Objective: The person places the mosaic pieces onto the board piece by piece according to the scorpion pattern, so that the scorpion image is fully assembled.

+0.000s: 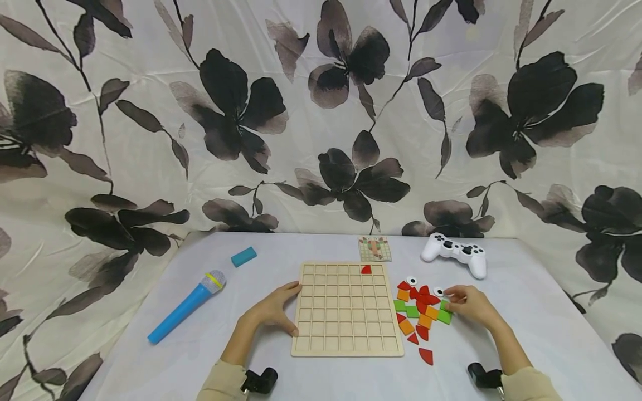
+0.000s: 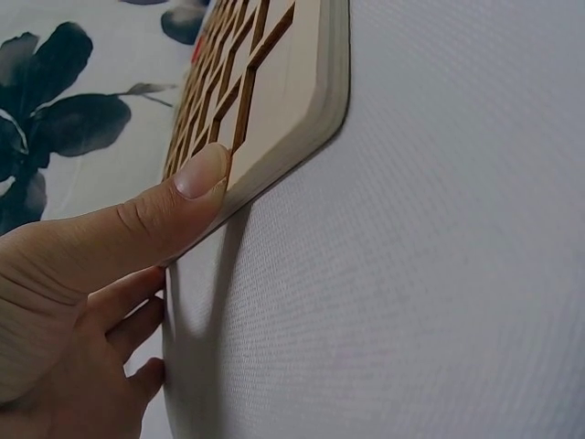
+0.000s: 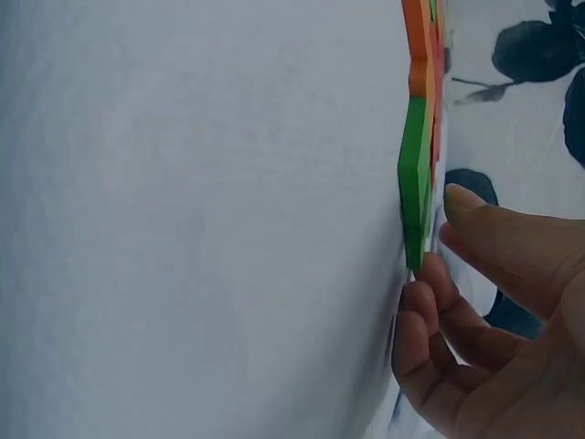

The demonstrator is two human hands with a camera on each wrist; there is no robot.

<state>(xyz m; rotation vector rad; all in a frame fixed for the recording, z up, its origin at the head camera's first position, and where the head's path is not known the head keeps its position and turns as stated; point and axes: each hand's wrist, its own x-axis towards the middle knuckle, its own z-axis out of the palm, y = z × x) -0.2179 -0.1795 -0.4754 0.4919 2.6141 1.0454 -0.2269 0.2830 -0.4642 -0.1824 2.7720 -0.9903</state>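
Note:
A square wooden grid board (image 1: 346, 346) lies mid-table, with a red quarter-round piece (image 1: 366, 269) in its far row. My left hand (image 1: 275, 306) is at the board's left edge with thumb and fingers spread; its thumb (image 2: 196, 183) presses the rim in the left wrist view. Right of the board lies a loose group of red, orange and green pieces. Over its right side is my right hand (image 1: 470, 304), fingertips beside a green block (image 1: 444, 317) and a white eye disc (image 1: 438, 292). The right wrist view shows thumb and forefinger by a green block (image 3: 415, 178), with no piece visibly lifted.
A small pattern card (image 1: 374, 249) stands beyond the board. A white game controller (image 1: 455, 253) lies at the back right. On the left are a blue toy microphone (image 1: 183, 312) and a teal block (image 1: 243, 257). One red piece (image 1: 426, 356) lies nearest the front.

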